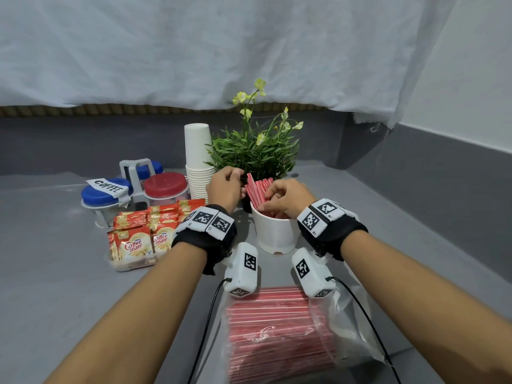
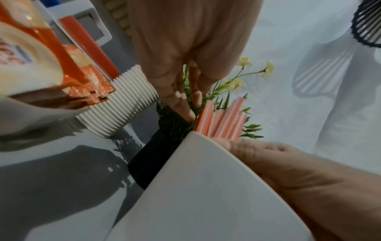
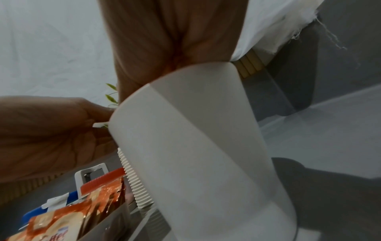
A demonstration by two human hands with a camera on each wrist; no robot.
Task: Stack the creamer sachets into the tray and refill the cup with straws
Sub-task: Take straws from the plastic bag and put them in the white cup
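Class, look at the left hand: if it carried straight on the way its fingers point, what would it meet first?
Probably the red straws in the white cup; the left hand has fingertips already beside them, with the plant just behind. Depth is uncertain.

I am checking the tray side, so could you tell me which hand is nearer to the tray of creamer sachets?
Left. The left hand is at the straws, just right of the tray of creamer sachets; the right hand is beyond it, over the white cup.
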